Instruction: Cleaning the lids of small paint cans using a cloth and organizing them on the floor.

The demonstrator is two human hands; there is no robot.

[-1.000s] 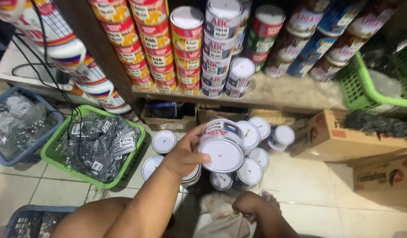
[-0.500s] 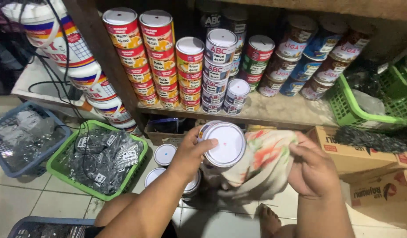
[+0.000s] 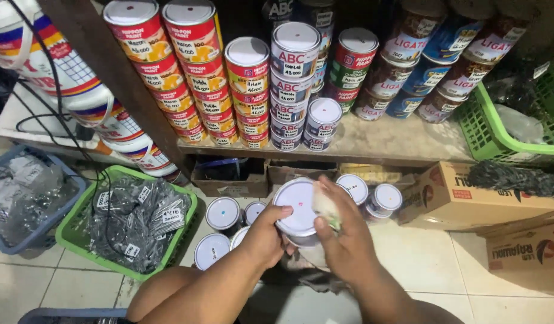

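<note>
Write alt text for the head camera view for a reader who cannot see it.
A left hand holds a white-lidded can while the right hand presses a cloth on its lid. More cans stand on the tiled floor below a wooden shelf stacked with paint cans, beside a green basket.

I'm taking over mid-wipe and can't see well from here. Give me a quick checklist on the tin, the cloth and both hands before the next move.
1. Left hand grips the paint tin at its side: ok.
2. Right hand presses the cloth on the tin's white lid: ok.
3. Lid seated flat on the tin: looks ok, far rim hidden by the cloth.
4. Lid clean: cannot tell, only a small coloured dot shows.
5. Tin clear of the other tins on the floor: ok, it is held above them.
6. Free spot on the shelf: ok, bare board right of the stacked tins.
</note>
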